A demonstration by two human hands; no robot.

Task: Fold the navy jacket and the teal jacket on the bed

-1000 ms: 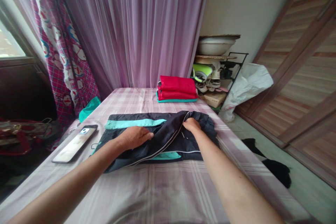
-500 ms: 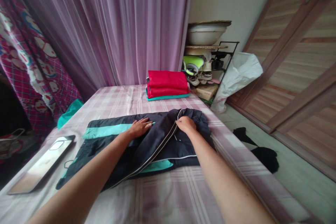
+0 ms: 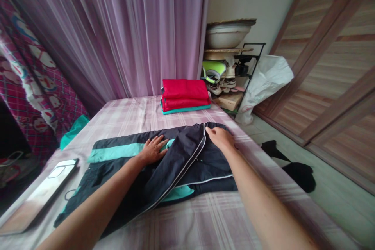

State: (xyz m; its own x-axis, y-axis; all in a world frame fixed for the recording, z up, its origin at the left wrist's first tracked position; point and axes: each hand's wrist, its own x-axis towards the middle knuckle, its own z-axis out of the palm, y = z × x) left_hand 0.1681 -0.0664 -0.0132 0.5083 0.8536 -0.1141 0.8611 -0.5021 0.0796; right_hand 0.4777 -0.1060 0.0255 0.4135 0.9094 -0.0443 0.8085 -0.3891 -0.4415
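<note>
Hands are apart: the left hand (image 3: 152, 149) lies flat on the dark cloth (image 3: 164, 175) with its fingers spread, and the right hand (image 3: 220, 138) pinches its white edge (image 3: 187, 167). Going by the red pile (image 3: 185, 93), the phone (image 3: 39, 197) is well off to the left and nearer the person, and the dark cloth is just this side. If the right hand pulled too hard, the dark cloth could bunch or slide, since only one flat hand presses it. Its long way runs left to right, the left end nearer the person.
</note>
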